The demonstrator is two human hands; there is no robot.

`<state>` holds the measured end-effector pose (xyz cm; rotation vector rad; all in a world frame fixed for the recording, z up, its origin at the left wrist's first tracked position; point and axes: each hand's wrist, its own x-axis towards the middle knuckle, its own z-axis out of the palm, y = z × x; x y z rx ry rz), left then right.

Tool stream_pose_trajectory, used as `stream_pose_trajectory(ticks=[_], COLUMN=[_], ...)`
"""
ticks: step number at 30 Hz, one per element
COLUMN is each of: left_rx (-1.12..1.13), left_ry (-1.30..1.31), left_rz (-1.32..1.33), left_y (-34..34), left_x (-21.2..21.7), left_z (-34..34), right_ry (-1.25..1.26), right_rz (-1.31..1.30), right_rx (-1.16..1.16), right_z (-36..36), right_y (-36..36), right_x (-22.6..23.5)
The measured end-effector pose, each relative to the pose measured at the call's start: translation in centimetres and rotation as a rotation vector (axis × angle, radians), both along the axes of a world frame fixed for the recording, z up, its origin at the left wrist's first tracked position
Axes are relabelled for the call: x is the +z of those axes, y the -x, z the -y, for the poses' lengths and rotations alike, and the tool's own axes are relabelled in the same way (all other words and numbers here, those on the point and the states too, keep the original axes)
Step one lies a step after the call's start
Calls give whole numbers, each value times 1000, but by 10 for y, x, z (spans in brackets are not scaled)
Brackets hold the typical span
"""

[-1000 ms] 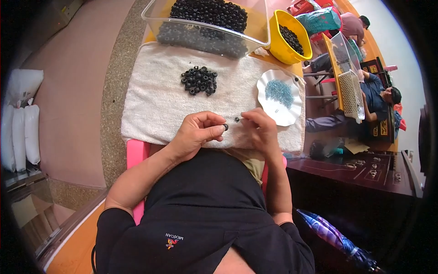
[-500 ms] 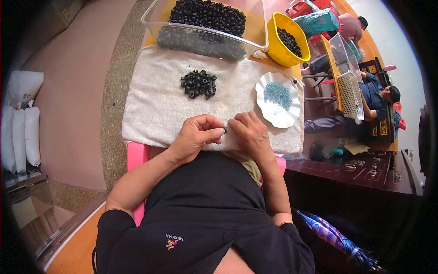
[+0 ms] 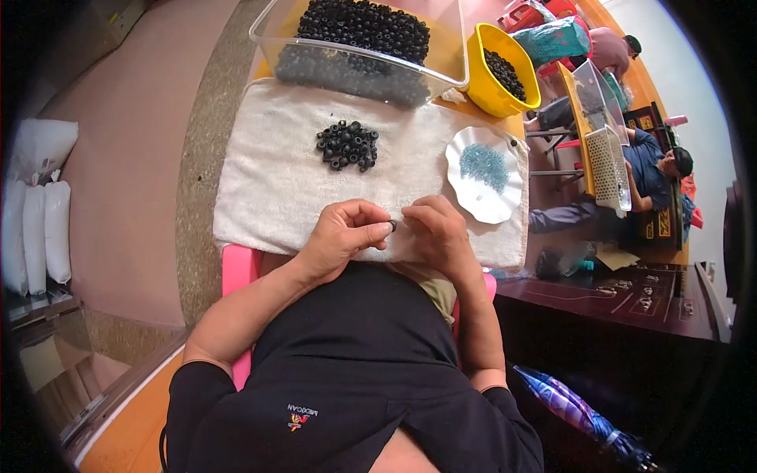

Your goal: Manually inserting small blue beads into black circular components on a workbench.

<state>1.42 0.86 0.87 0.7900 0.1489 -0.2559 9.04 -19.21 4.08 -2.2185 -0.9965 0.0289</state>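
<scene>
Two hands are seen over one white towel (image 3: pixel 268 189). One loose heap of black rings (image 3: pixel 348 145) is laid on the towel; roughly two dozen can be made out, though an exact count cannot be given. One clear tub (image 3: pixel 453 55) filled with many more black rings is set at the towel's far edge, one yellow bowl (image 3: pixel 482 79) holding further dark pieces is placed at about 1 o'clock from the heap, and one white scalloped dish (image 3: pixel 473 201) carrying a patch of small blue beads (image 3: pixel 483 166) is found at about 3 o'clock from the heap.

The left hand (image 3: pixel 341 239) is brought in from the lower left, its fingers curled inward and its thumb and forefinger pinched shut on a single black ring (image 3: pixel 392 226). The right hand (image 3: pixel 438 234) is brought in from the lower right, knuckles up, its fingers bent down and closed toward the same spot; whether anything is held within it cannot be told. The two hands are met fingertip to fingertip at the near edge of the towel.

The ring is held between the two hands, at the left fingertips and just beside the right forefinger. From the hands, the heap is found at 12 o'clock, well apart, and the dish at about 2 o'clock, near the right hand.
</scene>
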Motion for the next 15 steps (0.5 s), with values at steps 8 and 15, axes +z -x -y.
stream_pose_trajectory(ticks=[8, 15], left_rx=[-8, -23], left_ry=[-55, -107], left_rz=[59, 109], left_y=[1, 0], left_x=[-6, -4], left_z=[0, 3], right_ry=[-444, -488], right_rz=[-695, -902], right_rx=[29, 48], right_z=[-1, 1], right_y=[6, 8], right_x=[-1, -2])
